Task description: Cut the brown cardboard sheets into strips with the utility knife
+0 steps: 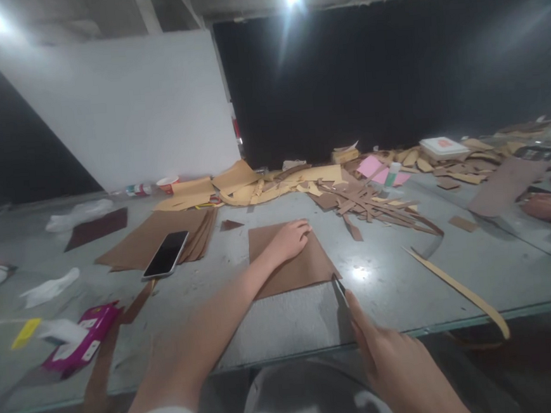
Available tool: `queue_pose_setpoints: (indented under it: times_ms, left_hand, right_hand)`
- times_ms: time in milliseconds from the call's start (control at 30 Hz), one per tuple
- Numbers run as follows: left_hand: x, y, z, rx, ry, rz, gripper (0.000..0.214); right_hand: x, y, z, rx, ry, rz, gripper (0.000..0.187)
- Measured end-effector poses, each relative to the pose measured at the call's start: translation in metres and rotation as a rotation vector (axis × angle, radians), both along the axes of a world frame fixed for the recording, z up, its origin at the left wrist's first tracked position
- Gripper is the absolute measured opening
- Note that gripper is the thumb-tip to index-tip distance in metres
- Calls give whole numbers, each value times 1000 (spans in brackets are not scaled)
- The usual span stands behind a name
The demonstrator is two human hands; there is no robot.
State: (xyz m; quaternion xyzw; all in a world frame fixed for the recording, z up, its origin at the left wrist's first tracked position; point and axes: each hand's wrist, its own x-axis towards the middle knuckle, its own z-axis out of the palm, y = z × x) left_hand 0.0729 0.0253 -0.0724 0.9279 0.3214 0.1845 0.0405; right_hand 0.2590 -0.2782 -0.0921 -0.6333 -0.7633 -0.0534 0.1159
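Note:
A brown leather-like sheet [274, 276] lies on the table in front of me. My left hand [293, 238] rests on its upper right part, palm down, pressing it to the tabletop with the fingers a little bent. In my right hand [395, 356] is a knife [339, 284], gripped near the front edge of the table. Its dark, narrow blade points away from me, and the tip meets the lower right corner of the sheet. The handle is mostly hidden by my fingers.
Left of the sheet, a phone [166, 254] lies on a stack of brown sheets [130, 240]. A magenta pack [83, 339] sits at the near left. Brown offcut strips [365, 199] heap up behind; a tan strip [458, 287] overhangs the table's front edge. Another person's hand [547, 205] shows far right.

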Motion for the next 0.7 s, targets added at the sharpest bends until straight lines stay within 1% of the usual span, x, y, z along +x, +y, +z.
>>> queue_pose_setpoints:
  times_ms: [100, 167, 233, 333, 400, 500, 533, 633, 700]
  left_hand:
    - [-1, 0, 0, 6, -6, -9, 44]
    - [-1, 0, 0, 8, -2, -8, 43]
    - [-1, 1, -1, 8, 8, -4, 43]
    - [-1, 2, -1, 2, 21, -2, 44]
    - [0, 3, -2, -2, 20, -3, 44]
    - [-1, 3, -2, -3, 11, -11, 43]
    - [-1, 3, -2, -4, 8, -14, 43]
    - [-2, 3, -2, -8, -2, -12, 44]
    - [-3, 2, -2, -13, -8, -7, 44]
  right_hand:
    - [2, -6, -2, -12, 12, 16, 102]
    - [4, -11, -3, 16, 19, 3, 101]
    - [8, -17, -1, 48, 25, 17, 95]
    - [20, -23, 6, 86, 47, 61, 82]
    - [31, -21, 9, 120, 43, 1, 72]
    - [50, -3, 9, 151, -36, -154, 65]
    - [57, 7, 9, 146, -75, -174, 63]
    - [73, 42, 12, 142, -218, -190, 57]
    - [80, 65, 20, 155, -295, -172, 51]
